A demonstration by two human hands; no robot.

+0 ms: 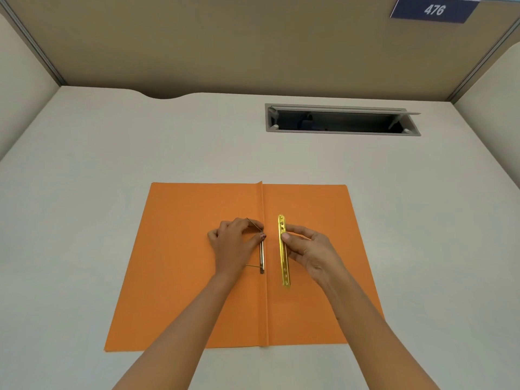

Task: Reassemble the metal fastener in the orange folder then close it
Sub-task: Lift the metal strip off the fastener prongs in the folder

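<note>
An orange folder point(183, 263) lies open and flat on the desk, its spine crease running down the middle. A silver fastener base point(262, 257) sits along the crease with two thin prongs sticking out to the left. My left hand point(233, 243) pinches the upper prong between fingers and thumb. My right hand point(306, 249) holds a gold perforated compressor bar point(283, 257) upright on its edge, just right of the crease, parallel to the base and a little apart from it.
The pale desk point(84, 192) extends around the folder. An open grey cable tray slot point(342, 119) is set into the desk at the back right. Beige partition walls point(225, 38) enclose the desk, with a sign reading 476 point(434, 9).
</note>
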